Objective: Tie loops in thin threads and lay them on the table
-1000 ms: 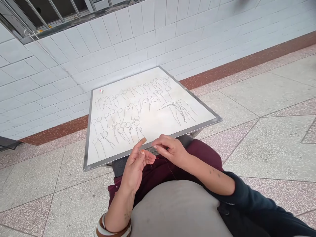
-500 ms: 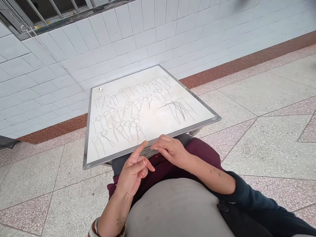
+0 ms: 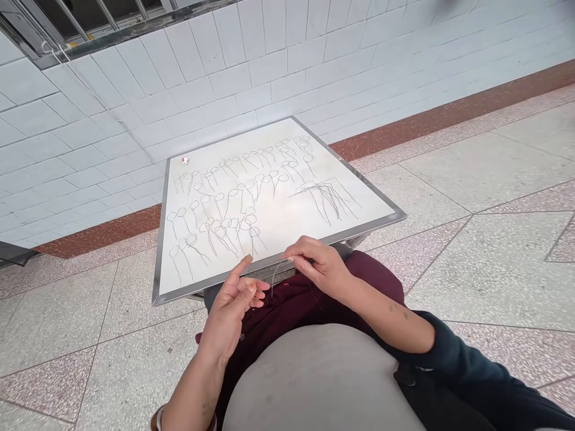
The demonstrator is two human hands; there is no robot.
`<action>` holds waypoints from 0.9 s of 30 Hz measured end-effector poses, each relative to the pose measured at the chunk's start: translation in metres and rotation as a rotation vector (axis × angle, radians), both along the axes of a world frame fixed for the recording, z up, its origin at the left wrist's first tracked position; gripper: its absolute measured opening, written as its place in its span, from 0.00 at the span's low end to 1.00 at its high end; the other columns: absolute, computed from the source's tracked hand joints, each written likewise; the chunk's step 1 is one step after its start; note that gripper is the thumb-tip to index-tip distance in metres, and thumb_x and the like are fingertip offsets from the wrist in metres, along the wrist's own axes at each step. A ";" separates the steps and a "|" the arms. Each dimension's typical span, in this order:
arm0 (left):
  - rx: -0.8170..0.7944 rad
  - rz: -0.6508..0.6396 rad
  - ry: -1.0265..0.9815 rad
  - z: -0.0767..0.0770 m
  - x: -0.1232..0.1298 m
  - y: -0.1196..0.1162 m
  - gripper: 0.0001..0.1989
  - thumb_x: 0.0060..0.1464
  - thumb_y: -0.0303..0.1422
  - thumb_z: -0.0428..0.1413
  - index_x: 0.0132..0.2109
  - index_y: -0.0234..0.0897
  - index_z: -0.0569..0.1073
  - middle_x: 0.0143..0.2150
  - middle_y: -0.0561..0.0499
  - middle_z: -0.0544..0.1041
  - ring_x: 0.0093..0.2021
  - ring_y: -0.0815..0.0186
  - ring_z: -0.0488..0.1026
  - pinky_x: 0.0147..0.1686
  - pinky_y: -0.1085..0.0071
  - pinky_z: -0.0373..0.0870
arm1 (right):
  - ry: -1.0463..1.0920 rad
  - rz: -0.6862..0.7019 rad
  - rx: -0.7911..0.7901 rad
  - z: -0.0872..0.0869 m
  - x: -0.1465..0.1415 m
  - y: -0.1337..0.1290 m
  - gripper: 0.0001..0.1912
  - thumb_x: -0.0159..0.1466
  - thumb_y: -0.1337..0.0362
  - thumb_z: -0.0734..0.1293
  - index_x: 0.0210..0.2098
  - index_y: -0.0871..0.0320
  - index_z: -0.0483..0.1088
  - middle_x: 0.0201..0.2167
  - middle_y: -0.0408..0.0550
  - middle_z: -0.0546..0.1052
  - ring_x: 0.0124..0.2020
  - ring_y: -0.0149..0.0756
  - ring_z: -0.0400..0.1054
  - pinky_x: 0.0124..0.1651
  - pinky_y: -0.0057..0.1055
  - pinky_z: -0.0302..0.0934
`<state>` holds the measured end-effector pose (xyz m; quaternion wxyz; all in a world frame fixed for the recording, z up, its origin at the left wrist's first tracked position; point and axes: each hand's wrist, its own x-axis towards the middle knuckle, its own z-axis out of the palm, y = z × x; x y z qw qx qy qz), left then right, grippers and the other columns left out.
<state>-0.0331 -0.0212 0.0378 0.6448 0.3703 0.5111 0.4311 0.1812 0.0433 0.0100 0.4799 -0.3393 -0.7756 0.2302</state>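
My right hand (image 3: 320, 263) is closed in a pinch on a thin wire (image 3: 273, 278), which curves down from the fingertips in front of my lap. To its left, my left hand (image 3: 233, 302) is open, its index finger stretched toward the table edge and the other fingers loosely bent. A tan covering shows on that index fingertip. Beyond both hands, on the white table (image 3: 283, 224), lie several wires bent into loops with long tails (image 3: 173, 251), spread in rough rows. A bundle of loose, fairly straight wires (image 3: 333, 203) lies at the table's right side.
A metal rim (image 3: 372, 225) borders the table. A small white and red item (image 3: 185, 161) lies in its far left corner. Behind stands a white tiled wall (image 3: 215, 84) with a barred window (image 3: 103, 18). Speckled floor tiles (image 3: 135, 335) surround the table.
My hands have moved apart, the left one shifting left and the right one slightly right. The wire hanging from my right fingertips now shows between them.
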 end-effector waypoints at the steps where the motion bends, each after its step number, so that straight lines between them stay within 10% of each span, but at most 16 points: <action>1: 0.006 -0.020 -0.065 0.001 0.007 0.002 0.28 0.57 0.35 0.57 0.64 0.44 0.63 0.41 0.48 0.77 0.39 0.67 0.69 0.41 0.70 0.66 | 0.009 0.028 0.005 -0.001 -0.003 -0.002 0.08 0.67 0.69 0.60 0.38 0.56 0.72 0.28 0.44 0.73 0.29 0.30 0.66 0.32 0.26 0.61; 9: -0.041 -0.055 -0.341 0.002 0.028 0.006 0.26 0.54 0.26 0.59 0.60 0.40 0.68 0.34 0.50 0.75 0.33 0.71 0.68 0.34 0.75 0.64 | 0.014 0.137 0.087 -0.007 -0.003 0.001 0.09 0.69 0.68 0.59 0.40 0.56 0.71 0.29 0.45 0.74 0.30 0.31 0.65 0.33 0.27 0.62; 27: -0.105 -0.135 -0.175 0.006 0.018 0.004 0.30 0.48 0.23 0.58 0.60 0.40 0.70 0.30 0.50 0.77 0.28 0.70 0.68 0.31 0.73 0.62 | -0.034 0.270 0.089 -0.004 0.002 0.000 0.10 0.69 0.69 0.59 0.41 0.56 0.72 0.29 0.46 0.72 0.32 0.30 0.65 0.33 0.27 0.63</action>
